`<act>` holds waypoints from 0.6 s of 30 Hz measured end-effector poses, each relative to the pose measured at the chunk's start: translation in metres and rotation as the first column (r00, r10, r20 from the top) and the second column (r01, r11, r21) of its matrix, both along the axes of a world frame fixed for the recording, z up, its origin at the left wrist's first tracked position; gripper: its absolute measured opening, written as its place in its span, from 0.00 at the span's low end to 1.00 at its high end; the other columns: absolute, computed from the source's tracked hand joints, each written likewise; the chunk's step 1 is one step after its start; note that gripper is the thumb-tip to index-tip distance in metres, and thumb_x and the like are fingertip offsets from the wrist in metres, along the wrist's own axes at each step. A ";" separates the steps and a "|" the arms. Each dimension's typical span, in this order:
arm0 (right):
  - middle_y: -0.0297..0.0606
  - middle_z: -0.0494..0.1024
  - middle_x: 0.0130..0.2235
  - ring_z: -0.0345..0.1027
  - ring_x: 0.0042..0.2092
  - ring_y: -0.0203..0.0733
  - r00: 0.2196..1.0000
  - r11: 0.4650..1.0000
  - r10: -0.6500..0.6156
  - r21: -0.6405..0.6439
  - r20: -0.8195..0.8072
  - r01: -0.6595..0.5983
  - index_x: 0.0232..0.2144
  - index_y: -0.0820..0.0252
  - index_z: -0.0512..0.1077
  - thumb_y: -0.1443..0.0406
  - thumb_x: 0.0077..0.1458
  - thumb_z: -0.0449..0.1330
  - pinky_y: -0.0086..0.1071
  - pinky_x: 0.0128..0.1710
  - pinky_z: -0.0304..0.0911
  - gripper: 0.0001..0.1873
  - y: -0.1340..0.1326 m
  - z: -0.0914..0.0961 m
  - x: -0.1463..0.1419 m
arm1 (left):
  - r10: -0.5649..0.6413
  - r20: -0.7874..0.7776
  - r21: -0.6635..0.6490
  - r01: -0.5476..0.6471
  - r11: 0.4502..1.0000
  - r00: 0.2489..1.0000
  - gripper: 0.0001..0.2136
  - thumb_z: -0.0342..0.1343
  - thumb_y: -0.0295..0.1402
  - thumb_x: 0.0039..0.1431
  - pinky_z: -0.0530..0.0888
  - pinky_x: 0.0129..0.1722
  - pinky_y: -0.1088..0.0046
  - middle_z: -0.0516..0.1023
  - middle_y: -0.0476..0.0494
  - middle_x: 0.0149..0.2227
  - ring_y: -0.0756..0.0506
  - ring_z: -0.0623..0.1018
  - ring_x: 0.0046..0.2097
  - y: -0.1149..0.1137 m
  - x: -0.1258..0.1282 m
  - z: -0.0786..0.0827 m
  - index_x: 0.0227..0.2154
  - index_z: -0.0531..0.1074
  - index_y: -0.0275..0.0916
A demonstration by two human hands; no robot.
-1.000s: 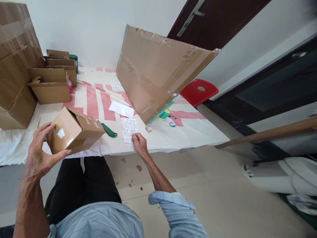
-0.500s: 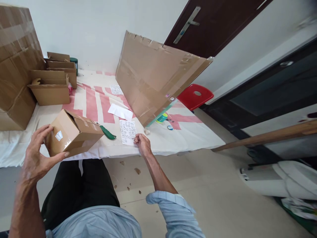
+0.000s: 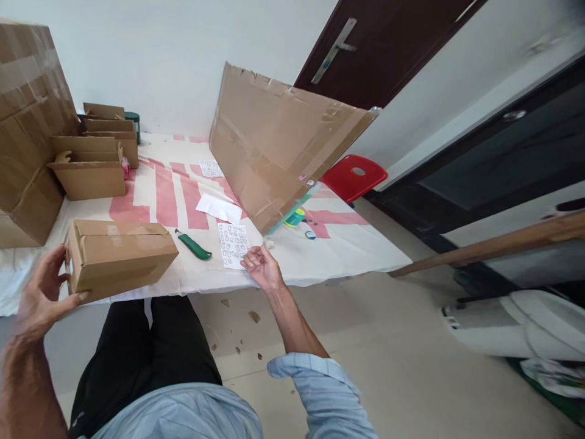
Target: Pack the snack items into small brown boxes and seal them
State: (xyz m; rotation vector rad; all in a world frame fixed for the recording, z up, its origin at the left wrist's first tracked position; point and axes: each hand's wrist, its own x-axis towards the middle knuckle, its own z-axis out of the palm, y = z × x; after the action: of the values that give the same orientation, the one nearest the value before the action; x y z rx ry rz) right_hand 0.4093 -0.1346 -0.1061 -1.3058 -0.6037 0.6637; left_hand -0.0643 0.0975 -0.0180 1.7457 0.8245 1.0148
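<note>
My left hand grips the near end of a small taped cardboard box, holding it level over the table's front edge. My right hand rests at the table edge beside a white sticker sheet, its fingers curled in a loose pinch; whether a sticker is between them is too small to tell. A green-handled utility knife lies on the cloth between the box and the sheet.
A white cloth with red stripes covers the table. Open cardboard boxes and a big carton stand at the left. A large cardboard sheet leans at the right. A white paper slip, tape roll and red stool lie nearby.
My left hand has turned the box from tilted with its end label facing me to level and lengthwise. My right hand has drawn back slightly from the sticker sheet to the table edge.
</note>
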 end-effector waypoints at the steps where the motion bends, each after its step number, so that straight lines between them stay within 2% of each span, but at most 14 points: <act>1: 0.23 0.47 0.20 0.50 0.23 0.40 1.000 1.000 0.008 0.001 0.000 -0.008 0.27 0.49 0.64 0.36 0.61 0.56 0.40 0.32 0.65 0.27 0.000 0.004 -0.001 | -0.007 -0.005 -0.002 0.007 1.000 1.000 0.47 0.81 0.40 0.40 0.79 0.59 0.48 0.69 0.48 0.74 0.26 0.63 0.76 0.001 -0.001 -0.001 0.66 0.70 0.65; 5: 0.23 0.45 0.20 0.49 0.23 0.40 0.998 0.998 0.063 -0.007 0.023 -0.062 0.25 0.49 0.62 0.36 0.63 0.54 0.41 0.33 0.65 0.29 -0.001 0.017 -0.007 | 0.010 -0.046 0.026 -0.009 1.000 0.999 0.46 0.78 0.37 0.46 0.78 0.61 0.53 0.66 0.43 0.75 0.29 0.66 0.74 -0.003 0.005 -0.001 0.69 0.67 0.58; 7: 0.23 0.47 0.20 0.50 0.23 0.40 0.995 0.996 0.092 -0.006 0.039 -0.092 0.25 0.50 0.62 0.36 0.62 0.57 0.40 0.32 0.64 0.29 0.000 0.022 -0.013 | 0.038 -0.098 0.081 -0.030 0.996 0.994 0.44 0.76 0.39 0.49 0.77 0.62 0.53 0.66 0.38 0.74 0.29 0.68 0.72 -0.012 0.012 0.004 0.69 0.66 0.51; 9: 0.26 0.54 0.22 0.54 0.25 0.40 0.991 0.994 0.107 0.007 0.076 -0.107 0.25 0.51 0.66 0.39 0.59 0.63 0.39 0.31 0.63 0.27 0.003 0.028 -0.021 | 0.045 -0.170 0.169 -0.015 0.986 0.984 0.43 0.75 0.42 0.49 0.77 0.63 0.50 0.66 0.34 0.73 0.28 0.69 0.71 -0.024 0.021 0.013 0.68 0.66 0.45; 12: 0.34 0.69 0.26 0.64 0.30 0.42 0.966 0.996 0.086 0.016 0.245 -0.093 0.28 0.54 0.74 0.45 0.60 0.67 0.38 0.32 0.64 0.21 0.014 0.051 -0.040 | 0.055 -0.237 0.311 0.023 0.950 0.970 0.44 0.76 0.44 0.46 0.70 0.69 0.43 0.67 0.33 0.70 0.27 0.68 0.72 -0.041 0.036 0.029 0.67 0.67 0.43; 15: 0.36 0.75 0.31 0.69 0.34 0.44 0.838 0.993 0.095 0.010 0.537 -0.119 0.34 0.53 0.81 0.53 0.64 0.66 0.38 0.35 0.66 0.12 0.027 0.095 -0.073 | 0.068 -0.260 0.380 0.037 0.924 0.963 0.45 0.77 0.42 0.46 0.65 0.72 0.40 0.66 0.32 0.70 0.27 0.66 0.72 -0.053 0.050 0.039 0.68 0.67 0.45; 18: 0.38 0.80 0.39 0.74 0.42 0.47 0.599 0.972 0.079 0.071 0.797 -0.222 0.40 0.50 0.82 0.59 0.68 0.63 0.42 0.43 0.71 0.08 0.039 0.147 -0.117 | 0.066 -0.271 0.409 0.052 0.911 0.960 0.47 0.77 0.37 0.44 0.64 0.72 0.38 0.66 0.32 0.71 0.26 0.66 0.72 -0.064 0.060 0.042 0.69 0.65 0.47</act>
State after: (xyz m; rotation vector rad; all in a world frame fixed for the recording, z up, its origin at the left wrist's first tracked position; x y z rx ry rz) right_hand 0.2922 -0.0954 0.0408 -1.3693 -1.4907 0.1071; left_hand -0.0046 0.0340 0.0243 2.2911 0.8304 1.0127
